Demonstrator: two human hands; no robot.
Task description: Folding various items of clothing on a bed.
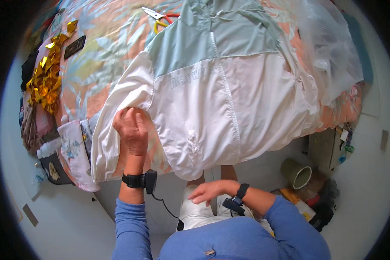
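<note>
A zip-front jacket point(195, 104), pale green at the top and white below, lies spread front up on the bed. My left hand point(132, 132) is on the inner edge of its white left-side sleeve point(106, 138), near the body of the jacket. The fingers are curled and closed on the sleeve cloth; their tips are partly hidden. My right hand point(210, 190) hangs over my lap, below the jacket's hem. Its fingers are stretched out, and it holds nothing. Both wrists carry black straps with small devices.
Scissors point(160, 17) with red and yellow handles lie by the jacket's shoulder. A dark phone point(75, 47) and shiny gold ribbon point(45, 82) are at far left. Clear plastic sheeting point(329, 47) covers the right corner of the floral bedspread point(99, 56). A bucket point(297, 173) stands on the floor at right.
</note>
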